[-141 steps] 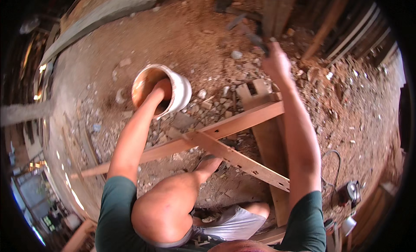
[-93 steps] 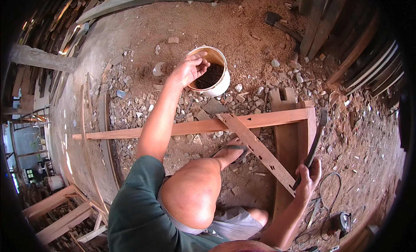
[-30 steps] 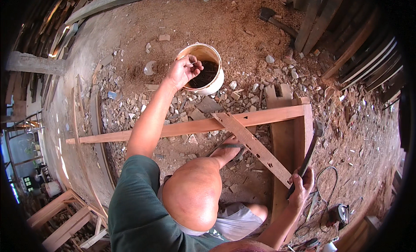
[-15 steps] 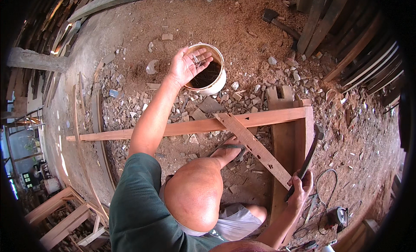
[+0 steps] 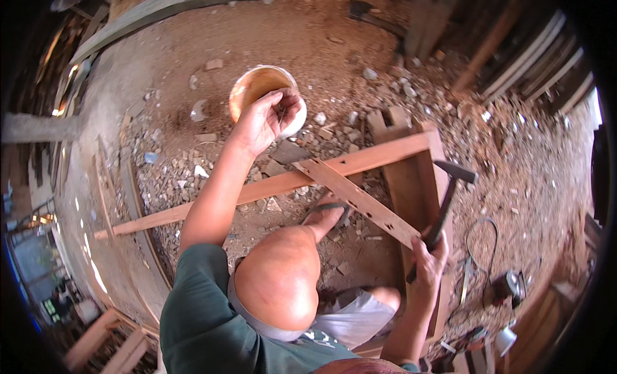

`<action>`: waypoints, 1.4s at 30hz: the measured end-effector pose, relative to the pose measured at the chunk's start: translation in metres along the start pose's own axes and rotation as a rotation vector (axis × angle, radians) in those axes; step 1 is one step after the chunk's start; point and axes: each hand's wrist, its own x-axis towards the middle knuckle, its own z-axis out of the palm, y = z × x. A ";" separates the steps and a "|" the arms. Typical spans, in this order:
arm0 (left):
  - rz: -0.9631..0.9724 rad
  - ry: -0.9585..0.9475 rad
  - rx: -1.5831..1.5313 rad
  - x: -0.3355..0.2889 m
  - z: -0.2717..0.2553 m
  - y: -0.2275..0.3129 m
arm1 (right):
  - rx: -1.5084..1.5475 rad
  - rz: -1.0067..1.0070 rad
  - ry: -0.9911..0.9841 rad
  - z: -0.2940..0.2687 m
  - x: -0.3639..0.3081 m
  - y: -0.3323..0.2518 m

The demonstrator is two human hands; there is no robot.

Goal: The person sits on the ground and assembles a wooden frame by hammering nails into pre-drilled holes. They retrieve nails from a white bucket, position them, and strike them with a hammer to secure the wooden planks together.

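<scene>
Although a long board [image 5: 270, 187] and an end board [image 5: 440, 191] appear to meet at a corner, with a holed slat [image 5: 360, 202] slanting between, we cannot tell whether any joint is fixed; we judge the fastening unfinished. Our right hand [image 5: 429, 261] grips a hammer [image 5: 443, 213] by its handle, beside the end board, striking nothing. Our left hand [image 5: 260, 120] is at the bucket [image 5: 250, 88], fingers curled; what they hold, we cannot tell. Half a second ago that palm lay open, fingers spread; the boards keep the same arrangement.
</scene>
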 end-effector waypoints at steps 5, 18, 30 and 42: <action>-0.165 0.061 0.126 -0.031 0.011 -0.031 | -0.108 -0.084 0.115 -0.039 -0.036 0.048; 0.079 0.036 1.778 -0.025 -0.069 -0.085 | -0.375 0.136 0.854 -0.209 0.006 0.208; 0.205 0.085 1.708 -0.047 -0.071 -0.104 | -0.439 -0.012 0.700 -0.203 0.031 0.165; 0.250 0.104 1.666 -0.040 -0.062 -0.117 | -0.338 0.016 0.722 -0.212 0.029 0.182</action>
